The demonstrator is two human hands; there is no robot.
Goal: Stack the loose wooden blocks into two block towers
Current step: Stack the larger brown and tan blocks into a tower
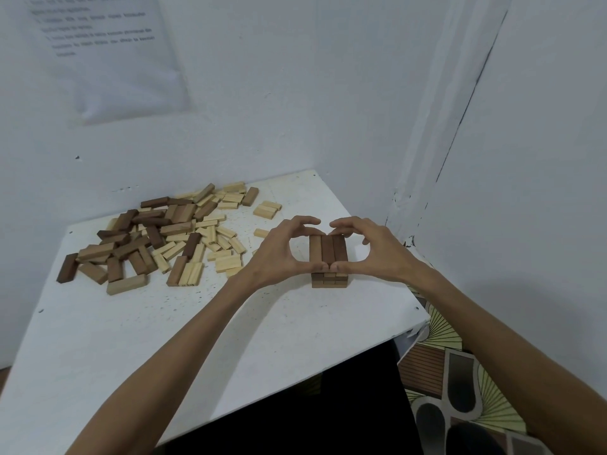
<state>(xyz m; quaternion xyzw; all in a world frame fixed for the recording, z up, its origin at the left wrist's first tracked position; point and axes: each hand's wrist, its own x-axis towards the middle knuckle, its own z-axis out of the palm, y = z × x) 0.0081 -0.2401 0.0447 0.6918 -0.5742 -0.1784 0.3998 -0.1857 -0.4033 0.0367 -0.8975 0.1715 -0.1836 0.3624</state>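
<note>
**One low tower begun, second not started**

On the white flat surface [131, 339], I see the heap of loose pale and dark wooden blocks [164, 238] left of centre, mostly unstacked. Right of centre, the left hand [279, 254] and right hand [374, 251] clasp the short dark-brown block tower [328, 254].

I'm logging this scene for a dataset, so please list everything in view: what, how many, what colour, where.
block tower: one, brown, three blocks across its top layer, right part of the table.
loose blocks: too many to count, dark brown, mid brown and pale, piled at the table's far left, with a few pale strays beside the pile.
table: one, white, in the room corner.
printed sheet: one, white, on the left wall, text unreadable.
patterned surface: one, brown, grey and pale green, lower right below the table.
left hand: one, pinches the tower's top layer.
right hand: one, pinches it likewise.
</note>
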